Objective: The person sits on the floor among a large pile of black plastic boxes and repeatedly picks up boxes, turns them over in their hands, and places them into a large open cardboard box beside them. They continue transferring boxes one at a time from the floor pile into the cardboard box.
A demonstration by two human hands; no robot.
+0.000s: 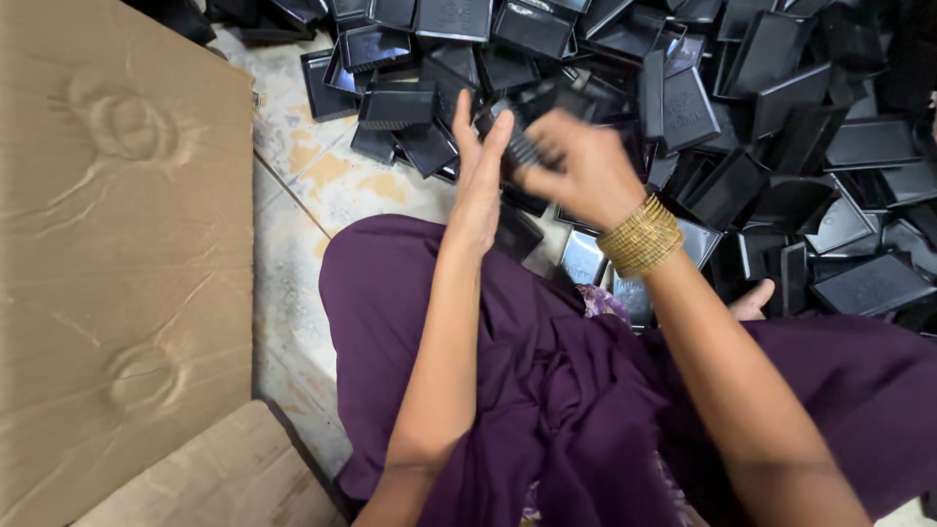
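Tiled floor [293,185] bears black trays [859,146], cardboard [117,244].

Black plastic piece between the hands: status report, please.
Left hand open, palm flat against the black plastic piece. Right hand closed on it, blurred. Pile of black trays right behind; cardboard at left.

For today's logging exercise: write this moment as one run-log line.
left hand: open, against black piece | right hand: gripping it, blurred | pile of black trays: floor ahead

Glossy black plastic trays [683,107], matt brown cardboard [117,244], soft purple cloth [566,410], shiny gold metal bangles [640,237].
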